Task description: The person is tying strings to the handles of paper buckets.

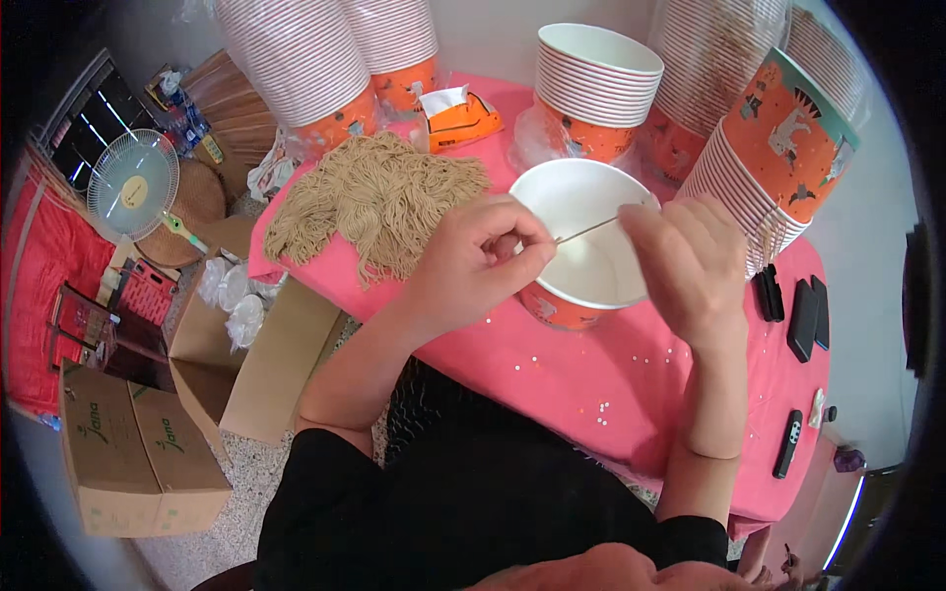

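A thin beige string (588,229) is stretched between my two hands, over the mouth of a paper bucket. My left hand (483,261) pinches one end between thumb and fingertips. My right hand (696,261) is closed on the other end, its fingertips partly hidden behind the hand. The paper bucket (564,313), white inside with an orange printed outside, stands upright below my hands. To the left lies a heap of loose beige strings (360,197).
Stacked paper buckets (601,89) and tilted stacks (749,177) line the back and right of the pink table (552,394). An orange tissue pack (463,123) lies behind the strings. Phones (806,320), a remote (787,443) and small white discs are scattered around. Cardboard boxes (138,453) stand left.
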A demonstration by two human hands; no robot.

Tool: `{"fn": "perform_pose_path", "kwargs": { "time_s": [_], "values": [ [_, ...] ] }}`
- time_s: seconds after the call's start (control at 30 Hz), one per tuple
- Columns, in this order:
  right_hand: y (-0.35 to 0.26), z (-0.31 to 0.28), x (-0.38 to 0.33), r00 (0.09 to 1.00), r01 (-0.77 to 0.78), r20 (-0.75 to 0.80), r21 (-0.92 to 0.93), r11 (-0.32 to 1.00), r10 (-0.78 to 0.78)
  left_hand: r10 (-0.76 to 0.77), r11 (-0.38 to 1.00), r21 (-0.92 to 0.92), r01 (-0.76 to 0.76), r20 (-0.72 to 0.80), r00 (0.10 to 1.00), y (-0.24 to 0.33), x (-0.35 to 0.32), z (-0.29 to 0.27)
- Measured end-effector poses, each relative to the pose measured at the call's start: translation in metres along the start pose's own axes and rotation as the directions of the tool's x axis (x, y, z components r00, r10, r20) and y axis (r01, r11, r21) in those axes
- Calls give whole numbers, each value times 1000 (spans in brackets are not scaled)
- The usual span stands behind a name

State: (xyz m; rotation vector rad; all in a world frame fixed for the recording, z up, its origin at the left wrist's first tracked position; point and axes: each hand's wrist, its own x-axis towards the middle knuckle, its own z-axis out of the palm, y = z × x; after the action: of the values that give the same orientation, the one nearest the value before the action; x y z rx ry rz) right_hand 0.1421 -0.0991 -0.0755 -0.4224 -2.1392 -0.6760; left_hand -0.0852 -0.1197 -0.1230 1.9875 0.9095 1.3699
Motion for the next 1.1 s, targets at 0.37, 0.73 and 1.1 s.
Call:
{"fn": "perform_pose_path", "kwargs": {
  "time_s": [0.37, 0.73, 1.1],
  "values": [
    [22, -12, -6, 961, -215, -204, -117, 970, 189, -119, 990, 75, 119, -1, 993, -35, -13, -9],
    [25, -3, -13, 881, -450, -88, 153, 880, 465, 310, 894, 362, -265, -71, 948, -31, -34, 6],
    [23, -7, -6, 872, -451, -62, 290, 844, 486, 354, 852, 322, -412, 224, 908, -27, -37, 9]
  ]
}}
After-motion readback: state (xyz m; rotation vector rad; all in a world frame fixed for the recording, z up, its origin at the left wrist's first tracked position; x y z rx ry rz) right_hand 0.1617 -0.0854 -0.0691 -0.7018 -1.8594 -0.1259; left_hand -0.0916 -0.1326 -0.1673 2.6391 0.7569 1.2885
